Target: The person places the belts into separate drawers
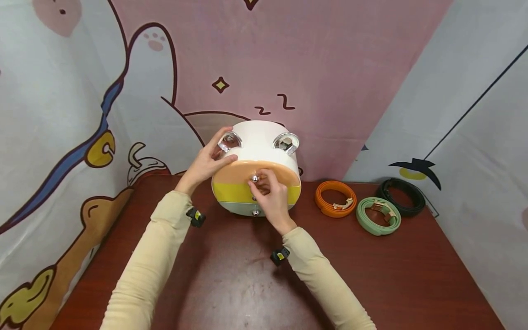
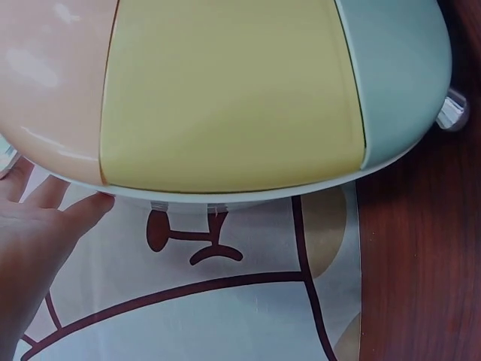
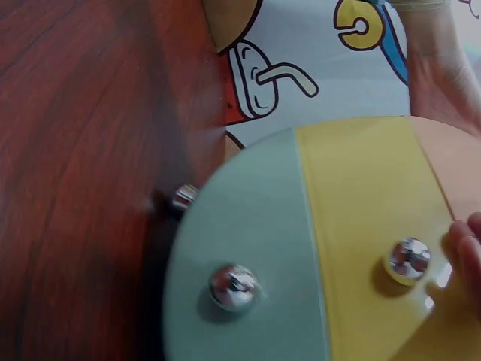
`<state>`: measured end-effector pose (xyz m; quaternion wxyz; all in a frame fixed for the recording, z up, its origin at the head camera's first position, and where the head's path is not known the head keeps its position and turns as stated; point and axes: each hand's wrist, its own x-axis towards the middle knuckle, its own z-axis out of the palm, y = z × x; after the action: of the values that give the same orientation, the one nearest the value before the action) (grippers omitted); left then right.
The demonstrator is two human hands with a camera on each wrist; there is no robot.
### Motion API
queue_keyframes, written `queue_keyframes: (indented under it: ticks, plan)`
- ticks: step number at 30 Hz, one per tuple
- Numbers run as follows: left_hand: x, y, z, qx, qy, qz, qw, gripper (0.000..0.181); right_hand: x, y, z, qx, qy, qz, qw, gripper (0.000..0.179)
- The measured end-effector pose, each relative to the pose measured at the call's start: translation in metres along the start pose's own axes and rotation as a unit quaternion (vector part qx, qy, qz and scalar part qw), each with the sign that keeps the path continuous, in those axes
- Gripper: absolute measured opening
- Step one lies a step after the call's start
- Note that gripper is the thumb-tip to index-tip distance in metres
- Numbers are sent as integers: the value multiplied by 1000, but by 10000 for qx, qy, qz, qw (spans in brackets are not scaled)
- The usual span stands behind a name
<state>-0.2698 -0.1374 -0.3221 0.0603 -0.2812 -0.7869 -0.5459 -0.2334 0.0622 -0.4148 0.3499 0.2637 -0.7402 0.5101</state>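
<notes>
A white oval storage box (image 1: 264, 137) with two silver rings on top stands on the table. Its front has peach, yellow and green drawers, stacked downward, with round silver knobs. My left hand (image 1: 208, 164) rests with extended fingers against the box's upper left side, beside the left silver ring (image 1: 230, 141). At the peach drawer (image 1: 231, 173), my right hand (image 1: 272, 197) pinches the top knob (image 1: 255, 178) between thumb and forefinger. In the right wrist view, the yellow drawer's knob (image 3: 409, 259) and green drawer's knob (image 3: 233, 287) are untouched. All drawers look closed.
Right of the box lie three coiled belts: an orange belt (image 1: 321, 201), a green belt (image 1: 379, 229) and a black belt (image 1: 416, 197). A cartoon-printed cloth (image 1: 330, 68) hangs behind the dark red wooden table (image 1: 371, 284).
</notes>
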Motion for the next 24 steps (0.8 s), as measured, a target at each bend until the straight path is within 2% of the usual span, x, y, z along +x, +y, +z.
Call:
queue_keyframes:
  ticks: [4,9,18,24]
  plan:
    - [0,1,0,48,-9,-48,10000,68,-2,2,8,40,449,-112,9989,26]
    - [0,1,-1,12,-72,-49,10000,69,-4,2,13,150,720,-105,9972,22]
    - [3,2,-4,128,-166,9,9998,69,-10,-7,10,342,716,13,9968,26]
    - [2,3,-3,171,-238,-158,9994,70,-14,-15,6,309,638,41,9975,30]
